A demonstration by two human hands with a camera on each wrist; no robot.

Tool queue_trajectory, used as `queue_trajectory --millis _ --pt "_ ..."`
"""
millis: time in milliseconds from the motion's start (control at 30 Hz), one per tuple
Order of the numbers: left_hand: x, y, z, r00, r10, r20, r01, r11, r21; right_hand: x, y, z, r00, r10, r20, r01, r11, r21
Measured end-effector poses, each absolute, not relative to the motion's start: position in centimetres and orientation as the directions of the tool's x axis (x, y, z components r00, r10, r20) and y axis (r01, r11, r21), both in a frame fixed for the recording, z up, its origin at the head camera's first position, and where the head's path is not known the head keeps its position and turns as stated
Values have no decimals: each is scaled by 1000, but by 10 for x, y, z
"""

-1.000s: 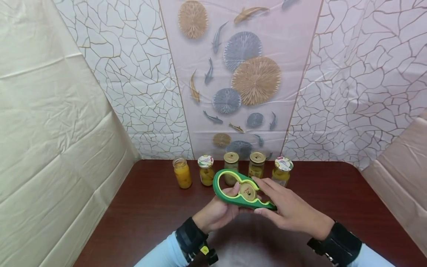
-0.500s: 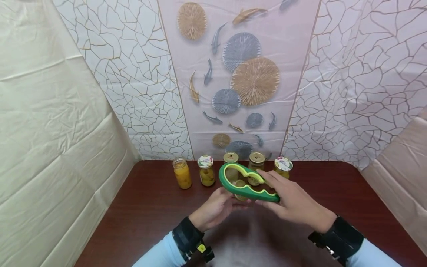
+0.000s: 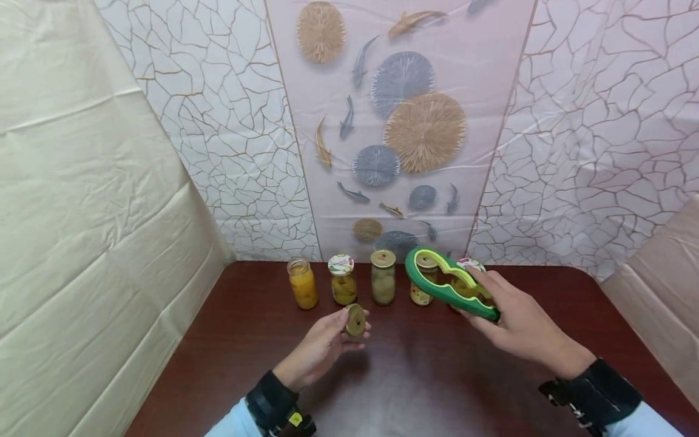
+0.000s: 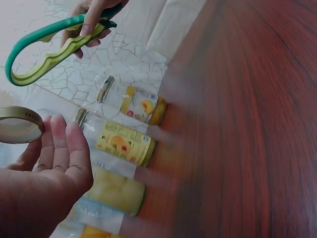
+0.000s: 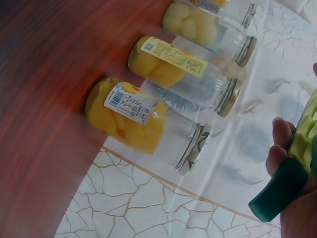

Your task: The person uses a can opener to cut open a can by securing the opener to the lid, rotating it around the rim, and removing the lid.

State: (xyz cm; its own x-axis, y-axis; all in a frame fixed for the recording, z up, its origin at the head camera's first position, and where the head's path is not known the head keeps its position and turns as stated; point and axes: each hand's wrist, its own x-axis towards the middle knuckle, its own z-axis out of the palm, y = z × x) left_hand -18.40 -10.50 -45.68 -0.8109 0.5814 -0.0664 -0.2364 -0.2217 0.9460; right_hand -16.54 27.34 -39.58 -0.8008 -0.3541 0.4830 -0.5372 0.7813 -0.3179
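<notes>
My left hand [image 3: 322,349] pinches a gold metal jar lid [image 3: 355,320] by its edge, raised over the front of the table. In the left wrist view the lid [image 4: 20,121] is tilted, its pale inside partly showing. Off to the right, my right hand [image 3: 532,325] grips the handle end of a green jar opener [image 3: 453,298] with a scalloped lime inner edge. Its loop points left and holds nothing. Farthest left in the row behind, a lidless glass jar [image 3: 303,288] contains orange fruit.
Several closed jars complete the row: one with a white patterned lid [image 3: 343,285], a gold-lidded jar of pale fruit [image 3: 383,282], another gold-lidded jar [image 3: 420,296], and a rightmost jar [image 5: 133,116] partly behind the opener in the head view. A patterned cloth [image 3: 377,200] hangs behind the dark-red table [image 3: 415,376].
The opener has come off the lid and moved right with my right hand. My left hand has drawn left and down with the lid, so the hands are now well apart.
</notes>
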Motion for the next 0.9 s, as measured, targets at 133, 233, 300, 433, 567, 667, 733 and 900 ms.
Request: queue_trajectory --millis 133,233,300,433,567,667,733,900 --pt "-186 -114 -457 -856 510 -90 -167 -108 980 -167 276 -398 -793 -359 492 -545 779 -309" --pt "-189 -124 -456 -891 448 -73 -60 44 997 -167 276 -399 -791 -359 495 -545 781 -304" --pt "-190 -131 -455 -907 418 -48 20 158 987 -167 276 -399 -795 -358 489 -540 785 -303" --pt "-192 -148 -454 -927 374 -10 138 365 921 -165 277 -399 -807 -361 468 -528 795 -297" --pt "-194 -164 -458 -951 311 -7 171 544 821 -164 278 -400 -807 -363 466 -528 797 -293" --pt "-197 -173 -464 -964 264 2 181 654 735 -163 280 -401 -804 -359 475 -529 796 -295" --pt "-201 -177 -470 -971 240 16 190 724 664 -163 280 -401 -804 -352 479 -526 796 -299" --pt "-212 -186 -481 -977 211 6 188 856 481 -162 281 -401 -808 -354 471 -524 798 -298"
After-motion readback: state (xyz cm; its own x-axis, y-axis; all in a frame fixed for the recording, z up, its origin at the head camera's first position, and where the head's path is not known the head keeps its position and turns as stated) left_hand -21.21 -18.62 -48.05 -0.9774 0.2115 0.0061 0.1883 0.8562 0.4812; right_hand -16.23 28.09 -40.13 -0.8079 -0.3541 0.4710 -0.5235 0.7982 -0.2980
